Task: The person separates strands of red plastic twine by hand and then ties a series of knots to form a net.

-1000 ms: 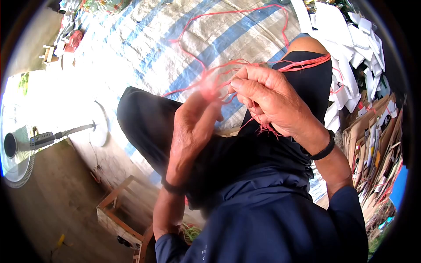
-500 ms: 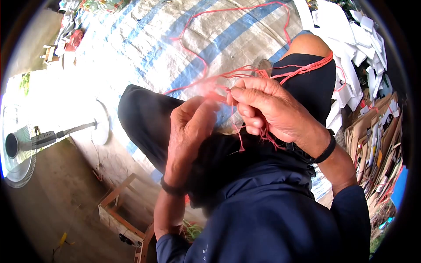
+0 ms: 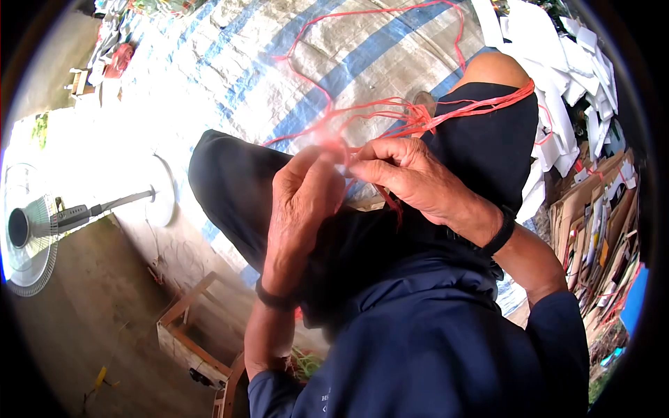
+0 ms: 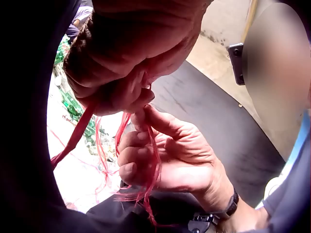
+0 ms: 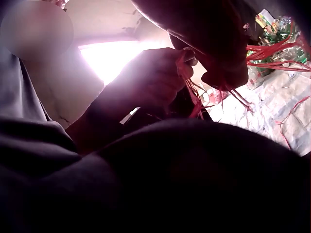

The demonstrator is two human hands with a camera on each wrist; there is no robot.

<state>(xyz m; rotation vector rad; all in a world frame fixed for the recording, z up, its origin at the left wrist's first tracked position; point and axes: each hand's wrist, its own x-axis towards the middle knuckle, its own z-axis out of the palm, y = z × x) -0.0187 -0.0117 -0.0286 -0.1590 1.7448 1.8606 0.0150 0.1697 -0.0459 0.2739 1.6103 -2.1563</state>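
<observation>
Both hands meet over my lap, working on pink-red plastic twine (image 3: 411,125). My left hand (image 3: 301,191) pinches strands between thumb and curled fingers; its fingertips blur in the head view. In the left wrist view, a flat band of twine (image 4: 75,133) runs out from under that hand. My right hand (image 3: 425,177) pinches twine between thumb and forefinger, right beside the left fingertips. Frayed ends (image 4: 148,194) hang past its palm. Several strands lie across my right trouser leg (image 3: 488,146) near the knee. In the right wrist view, both hands are dark against bright light.
Under the legs spreads a blue-and-white striped tarp (image 3: 369,59), with a loose twine loop (image 3: 306,76) on it. White sheets (image 3: 536,49) and stacked cardboard (image 3: 592,223) stand at right. A fan (image 3: 31,230) and a wooden frame (image 3: 191,341) are at left.
My right hand has moved left and slightly down, up against the left fingertips. The gathered strands behind it now show more fully. The left hand stays nearly in place, its fingertips blurred throughout.
</observation>
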